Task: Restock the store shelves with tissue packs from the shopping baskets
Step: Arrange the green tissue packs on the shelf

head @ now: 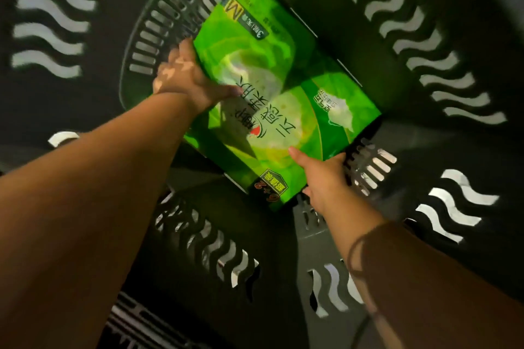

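Note:
A large bright green tissue pack (272, 88) lies tilted deep inside a dark shopping basket (158, 45). My left hand (184, 76) grips its left edge, thumb on the printed top face and fingers wrapped behind the edge. On the near right edge my right hand (320, 176) holds the pack, thumb on top and fingers tucked under the side. Both arms reach down from the near side. What lies under the pack is hidden.
The basket's dark walls (425, 37) rise all around, pierced with wavy slots. Its floor has straight slotted vents (371, 167). A thin band circles my right forearm (360, 246).

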Motion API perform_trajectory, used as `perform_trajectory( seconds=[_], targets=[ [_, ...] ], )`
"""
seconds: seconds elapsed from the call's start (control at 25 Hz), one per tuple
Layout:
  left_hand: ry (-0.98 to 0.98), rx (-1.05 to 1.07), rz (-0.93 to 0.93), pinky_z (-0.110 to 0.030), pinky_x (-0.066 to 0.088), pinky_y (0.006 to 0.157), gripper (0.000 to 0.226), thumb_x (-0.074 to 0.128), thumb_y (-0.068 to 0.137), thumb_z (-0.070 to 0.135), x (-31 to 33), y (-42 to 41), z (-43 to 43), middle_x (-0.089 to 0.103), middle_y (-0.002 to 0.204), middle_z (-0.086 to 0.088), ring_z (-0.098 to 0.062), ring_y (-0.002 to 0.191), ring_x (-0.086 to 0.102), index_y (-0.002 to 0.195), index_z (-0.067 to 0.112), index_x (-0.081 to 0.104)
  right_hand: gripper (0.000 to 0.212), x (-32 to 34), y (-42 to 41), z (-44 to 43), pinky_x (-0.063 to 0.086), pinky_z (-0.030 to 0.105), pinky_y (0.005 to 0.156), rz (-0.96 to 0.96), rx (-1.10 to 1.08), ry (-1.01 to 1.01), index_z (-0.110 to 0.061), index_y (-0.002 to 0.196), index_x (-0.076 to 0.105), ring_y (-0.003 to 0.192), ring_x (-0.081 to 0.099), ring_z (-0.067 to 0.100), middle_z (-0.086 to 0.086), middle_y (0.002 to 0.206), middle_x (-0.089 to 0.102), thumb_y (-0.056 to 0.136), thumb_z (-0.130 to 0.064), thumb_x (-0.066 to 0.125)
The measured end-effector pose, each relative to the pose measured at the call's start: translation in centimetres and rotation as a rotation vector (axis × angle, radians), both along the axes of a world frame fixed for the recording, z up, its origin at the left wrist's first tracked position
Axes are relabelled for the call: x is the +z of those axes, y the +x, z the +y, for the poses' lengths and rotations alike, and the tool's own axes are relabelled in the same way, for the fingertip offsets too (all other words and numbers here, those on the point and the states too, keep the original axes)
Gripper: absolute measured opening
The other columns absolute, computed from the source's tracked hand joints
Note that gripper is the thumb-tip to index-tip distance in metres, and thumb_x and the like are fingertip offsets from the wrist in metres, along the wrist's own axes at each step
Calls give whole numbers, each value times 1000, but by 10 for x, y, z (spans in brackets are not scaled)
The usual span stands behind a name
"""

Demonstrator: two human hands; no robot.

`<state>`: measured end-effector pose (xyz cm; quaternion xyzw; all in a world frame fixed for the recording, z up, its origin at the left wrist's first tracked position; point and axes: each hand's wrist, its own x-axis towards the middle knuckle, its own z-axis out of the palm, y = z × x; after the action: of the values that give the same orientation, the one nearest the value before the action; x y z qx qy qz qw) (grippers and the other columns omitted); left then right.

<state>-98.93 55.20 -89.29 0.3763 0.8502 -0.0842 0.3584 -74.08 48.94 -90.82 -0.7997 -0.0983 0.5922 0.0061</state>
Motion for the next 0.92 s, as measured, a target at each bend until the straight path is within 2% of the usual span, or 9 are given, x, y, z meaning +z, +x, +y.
perform_trajectory(
  seconds=[0.08, 0.16, 0.32, 0.4, 0.52, 0.72, 0.8, 0.88, 0.92],
  targets=[
    [-13, 14, 9, -44, 36, 109, 116, 82, 53, 64, 10, 10, 1, 39, 144, -11, -35, 132, 40, 145, 20, 27, 118, 12, 3, 2, 41, 54, 105, 19, -102, -21, -30, 154, 1, 138, 35, 33, 7, 156, 26, 69, -37, 84],
    [-40, 30, 28, -44, 34, 110, 119, 82, 51, 65, 22, 23, 1, 37, 146, -7, -32, 134, 37, 146, 21, 25, 116, 30, 11, 3, 46, 52, 100, 14, -114, -50, -32, 154, 2, 138, 34, 34, 8, 158, 22, 70, -39, 82],
    [-30, 47, 32, -46, 32, 110, 114, 80, 56, 66, 53, 36, -1, 36, 146, -4, -31, 135, 35, 146, 25, 23, 110, 69, 20, 4, 46, 49, 89, 18, -131, -55, -33, 153, 7, 136, 36, 30, 3, 156, 26, 72, -38, 81],
    [-11, 29, 40, -48, 32, 109, 108, 78, 61, 65, 71, 39, -6, 35, 146, -5, -33, 133, 35, 145, 24, 23, 110, 87, 22, 3, 42, 52, 98, 23, -149, -58, -33, 153, 3, 139, 33, 30, 2, 158, 23, 75, -36, 80],
    [-6, 40, 48, -52, 30, 110, 113, 79, 57, 66, 112, 46, -14, 35, 147, -5, -34, 136, 32, 145, 21, 24, 117, 123, 28, 0, 35, 59, 108, 3, -155, -34, -33, 153, -1, 143, 27, 33, 2, 160, 17, 71, -38, 82],
    [41, 118, 15, -53, 36, 105, 112, 80, 53, 68, 194, 47, -28, 42, 141, -4, -33, 130, 40, 143, 24, 29, 121, 204, 34, -12, 32, 56, 110, 24, -148, 97, -34, 153, 4, 138, 35, 27, -2, 156, 29, 65, -37, 87],
    [75, 138, 13, -53, 35, 105, 112, 79, 54, 69, 237, 43, -34, 42, 142, -5, -34, 130, 39, 143, 23, 28, 127, 250, 29, -11, 32, 54, 111, 42, -119, 178, -35, 153, 7, 138, 37, 25, -1, 155, 32, 57, -43, 90],
    [117, 154, 23, -53, 36, 104, 112, 78, 53, 71, 282, 39, -40, 43, 140, -8, -37, 128, 41, 141, 21, 30, 128, 294, 26, -11, 39, 50, 109, 60, -97, 267, -28, 151, 21, 129, 49, 23, 2, 146, 46, 45, -45, 92],
    [149, 166, 29, -54, 38, 103, 111, 77, 52, 72, 304, 37, -44, 44, 138, -9, -39, 127, 43, 140, 20, 32, 119, 314, 28, -11, 44, 48, 105, 66, -86, 327, -24, 146, 30, 122, 56, 22, 2, 138, 54, 47, -39, 93]
  ],
)
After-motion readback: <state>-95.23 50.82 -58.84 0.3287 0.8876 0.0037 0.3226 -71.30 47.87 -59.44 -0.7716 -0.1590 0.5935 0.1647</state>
